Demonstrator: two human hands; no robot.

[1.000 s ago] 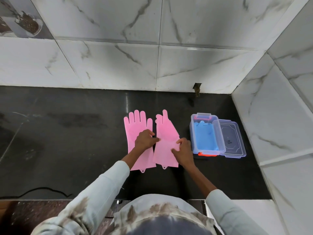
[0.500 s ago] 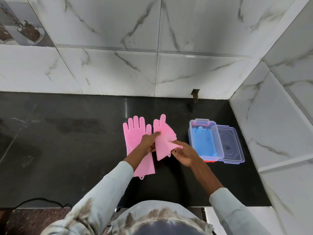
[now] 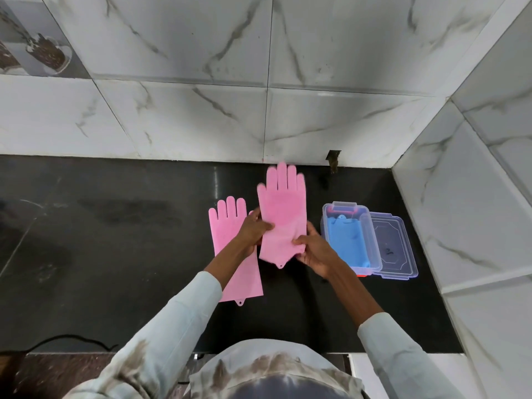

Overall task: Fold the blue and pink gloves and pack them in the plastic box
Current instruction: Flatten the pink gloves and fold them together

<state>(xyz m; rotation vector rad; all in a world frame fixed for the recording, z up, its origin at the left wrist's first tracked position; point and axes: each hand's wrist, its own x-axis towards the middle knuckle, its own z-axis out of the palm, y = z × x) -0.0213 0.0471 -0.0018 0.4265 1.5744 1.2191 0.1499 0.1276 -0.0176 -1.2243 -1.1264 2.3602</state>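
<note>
Flat pink rubber glove [image 3: 230,249] lies on black stone bench [image 3: 100,254]. Left hand [image 3: 253,230] and right hand [image 3: 313,251] each grip second pink glove [image 3: 283,214], lifted, fingers up. Farther right: clear plastic box [image 3: 371,243] holds blue gloves [image 3: 345,243]; clear lid [image 3: 394,249] beside it.

Two pink rubber gloves: one lying flat on the black counter left of centre [image 3: 230,243], one held up at centre [image 3: 283,217]. One clear plastic box [image 3: 371,240] right of centre, holding blue glove material [image 3: 347,243], count unclear. One clear lid [image 3: 394,249] beside it. Two bare hands, left [image 3: 253,230] and right [image 3: 315,250].
</note>
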